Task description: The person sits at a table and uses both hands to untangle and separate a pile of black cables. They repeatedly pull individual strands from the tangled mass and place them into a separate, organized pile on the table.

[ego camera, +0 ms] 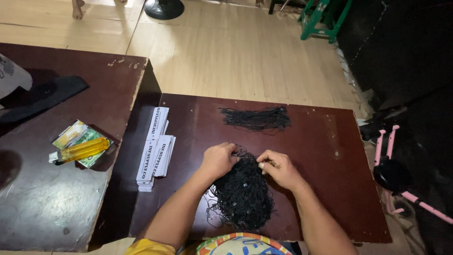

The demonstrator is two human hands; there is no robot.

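Note:
A tangled heap of thin black strings [243, 196] lies on the dark brown table [330, 141] right in front of me. My left hand [219, 159] is curled at the heap's upper left edge, fingers closed into the strings. My right hand [278, 167] pinches strings at the heap's upper right edge with thumb and fingertips. Farther back on the table rests a smaller, straightened bundle of black strings [257, 118], apart from both hands.
Stacks of white paper tags [155, 146] lie at the table's left side. A second, higher table [56, 198] at left carries a yellow lighter [80, 150], green packets [89, 137] and a black cloth [42, 94]. A pink scooter [401, 184] stands at right.

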